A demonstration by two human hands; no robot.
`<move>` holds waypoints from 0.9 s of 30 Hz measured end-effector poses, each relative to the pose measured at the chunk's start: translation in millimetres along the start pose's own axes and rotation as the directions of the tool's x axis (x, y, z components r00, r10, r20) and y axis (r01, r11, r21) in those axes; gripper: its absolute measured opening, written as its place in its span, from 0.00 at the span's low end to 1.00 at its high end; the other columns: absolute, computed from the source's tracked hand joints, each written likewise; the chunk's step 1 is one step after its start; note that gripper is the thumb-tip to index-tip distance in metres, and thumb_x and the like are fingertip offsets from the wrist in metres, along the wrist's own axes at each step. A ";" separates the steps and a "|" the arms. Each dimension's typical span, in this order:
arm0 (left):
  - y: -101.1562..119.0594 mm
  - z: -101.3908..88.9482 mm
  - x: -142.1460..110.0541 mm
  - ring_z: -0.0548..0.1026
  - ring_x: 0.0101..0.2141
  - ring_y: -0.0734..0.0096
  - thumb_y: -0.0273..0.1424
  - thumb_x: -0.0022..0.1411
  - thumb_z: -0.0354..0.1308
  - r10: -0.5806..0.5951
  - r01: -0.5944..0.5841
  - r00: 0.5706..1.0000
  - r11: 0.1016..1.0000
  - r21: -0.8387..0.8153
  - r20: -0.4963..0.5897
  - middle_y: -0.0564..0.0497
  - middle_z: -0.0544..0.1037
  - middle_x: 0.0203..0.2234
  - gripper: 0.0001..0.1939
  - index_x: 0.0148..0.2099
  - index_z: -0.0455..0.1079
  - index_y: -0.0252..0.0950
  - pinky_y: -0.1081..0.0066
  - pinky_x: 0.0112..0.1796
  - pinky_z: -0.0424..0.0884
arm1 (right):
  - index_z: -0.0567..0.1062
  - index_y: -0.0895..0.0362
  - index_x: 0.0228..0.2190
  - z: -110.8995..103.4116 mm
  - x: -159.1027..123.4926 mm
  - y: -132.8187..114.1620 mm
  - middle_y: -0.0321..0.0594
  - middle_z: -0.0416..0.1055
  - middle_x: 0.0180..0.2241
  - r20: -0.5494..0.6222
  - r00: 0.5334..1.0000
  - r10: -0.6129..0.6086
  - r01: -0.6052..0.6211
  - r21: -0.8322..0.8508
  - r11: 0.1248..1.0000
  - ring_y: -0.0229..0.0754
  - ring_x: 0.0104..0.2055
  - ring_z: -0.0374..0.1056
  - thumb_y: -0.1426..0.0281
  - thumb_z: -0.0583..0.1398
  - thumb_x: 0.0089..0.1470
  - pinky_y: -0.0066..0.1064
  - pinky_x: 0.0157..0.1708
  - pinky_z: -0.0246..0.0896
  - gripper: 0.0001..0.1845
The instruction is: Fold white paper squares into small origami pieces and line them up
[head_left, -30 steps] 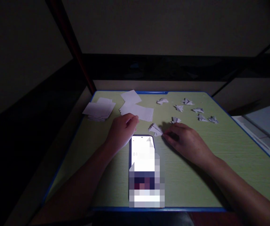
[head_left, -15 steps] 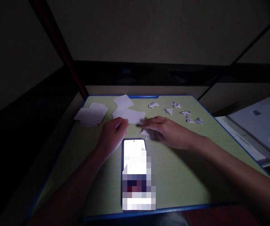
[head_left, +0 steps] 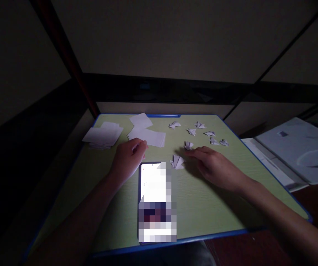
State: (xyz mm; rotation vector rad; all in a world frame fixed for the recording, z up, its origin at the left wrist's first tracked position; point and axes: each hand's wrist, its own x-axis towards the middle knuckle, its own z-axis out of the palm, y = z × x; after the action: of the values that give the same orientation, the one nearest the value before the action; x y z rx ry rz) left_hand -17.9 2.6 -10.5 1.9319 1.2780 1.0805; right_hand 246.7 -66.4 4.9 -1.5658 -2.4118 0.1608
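My left hand [head_left: 129, 156] rests closed beside the top of a lit phone [head_left: 153, 184], thumb against the curled fingers, and nothing shows in it. My right hand [head_left: 215, 166] hovers low over the table with its index finger stretched out and the other fingers curled. That fingertip is close to a small folded paper piece [head_left: 188, 145]; whether it touches is unclear. Just left of the hand lies a larger fan-shaped folded paper piece [head_left: 177, 162], apart from the fingers. White paper sheets [head_left: 153, 136] lie beyond my left hand.
Several folded paper pieces [head_left: 199, 125] are scattered at the table's back right. Another stack of paper [head_left: 103, 135] sits at the back left. The green table [head_left: 216, 218] has a blue rim. A white flat case [head_left: 300, 147] stands beyond its right edge.
My right hand let go of the larger folded paper, passed left over it, then drew back right. That paper now sits turned. My left hand stayed closed in place while the view shifted.
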 end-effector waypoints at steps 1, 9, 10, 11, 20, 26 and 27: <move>-0.5 -0.1 0.0 0.67 0.16 0.79 0.33 0.61 0.50 -0.004 0.004 1.000 1.000 0.001 0.001 0.57 0.69 0.14 0.14 0.27 0.70 0.34 0.77 0.19 0.62 | 0.71 0.58 0.50 2.6 -0.7 -0.4 0.47 0.72 0.45 -0.008 1.000 -0.017 0.017 0.036 0.999 0.46 0.44 0.69 0.82 0.51 0.49 0.41 0.46 0.67 0.27; -3.8 1.2 0.1 0.67 0.16 0.79 0.33 0.61 0.50 0.003 -0.003 1.000 1.000 0.002 0.009 0.57 0.69 0.14 0.13 0.27 0.70 0.34 0.77 0.19 0.60 | 0.75 0.59 0.47 15.7 10.8 -6.1 0.47 0.72 0.44 -0.019 0.995 -0.096 0.097 0.062 0.993 0.47 0.46 0.67 0.80 0.51 0.52 0.42 0.48 0.65 0.22; -3.7 1.6 0.1 0.66 0.16 0.79 0.33 0.61 0.50 0.010 -0.010 1.000 1.000 0.001 0.010 0.57 0.68 0.14 0.13 0.27 0.70 0.34 0.77 0.19 0.60 | 0.76 0.60 0.46 16.7 11.7 -5.5 0.47 0.73 0.43 -0.013 0.994 -0.109 0.109 0.044 0.993 0.48 0.45 0.67 0.79 0.52 0.53 0.42 0.48 0.66 0.21; -3.7 2.1 0.1 0.67 0.16 0.79 0.33 0.61 0.50 0.020 -0.021 1.000 1.000 0.002 0.008 0.57 0.68 0.14 0.14 0.27 0.70 0.34 0.77 0.20 0.60 | 0.76 0.60 0.46 17.5 12.2 -4.7 0.47 0.73 0.42 -0.008 0.993 -0.121 0.121 0.025 0.992 0.48 0.44 0.67 0.78 0.52 0.54 0.42 0.47 0.66 0.20; -2.5 4.0 -0.7 0.66 0.16 0.80 0.32 0.61 0.50 0.049 -0.050 0.999 0.998 0.028 0.023 0.57 0.68 0.13 0.14 0.25 0.69 0.34 0.75 0.20 0.58 | 0.79 0.59 0.41 13.8 -4.7 3.4 0.47 0.75 0.39 -0.011 0.998 -0.055 0.054 -0.032 0.998 0.48 0.40 0.69 0.68 0.55 0.58 0.42 0.43 0.68 0.16; -1.6 3.3 -0.5 0.66 0.16 0.81 0.32 0.62 0.49 0.061 -0.063 0.997 0.998 0.032 0.053 0.57 0.67 0.13 0.15 0.25 0.68 0.34 0.76 0.20 0.58 | 0.79 0.59 0.42 14.8 -21.2 1.8 0.50 0.74 0.40 -0.047 0.998 0.048 -0.052 -0.090 0.995 0.49 0.38 0.69 0.66 0.52 0.60 0.42 0.39 0.68 0.18; -1.4 3.2 -0.6 0.65 0.16 0.81 0.32 0.62 0.49 0.059 -0.060 0.997 0.998 0.032 0.056 0.57 0.67 0.13 0.15 0.25 0.68 0.34 0.76 0.20 0.58 | 0.79 0.59 0.41 14.9 -23.1 0.5 0.50 0.74 0.40 -0.046 0.997 0.066 -0.070 -0.088 0.994 0.48 0.37 0.70 0.66 0.52 0.60 0.42 0.38 0.68 0.18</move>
State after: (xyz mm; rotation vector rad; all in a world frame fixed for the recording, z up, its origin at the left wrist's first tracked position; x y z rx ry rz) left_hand -15.9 2.5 -13.4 2.0226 1.2237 1.0340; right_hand 251.9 -86.5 -13.1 -1.6739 -2.3643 0.0324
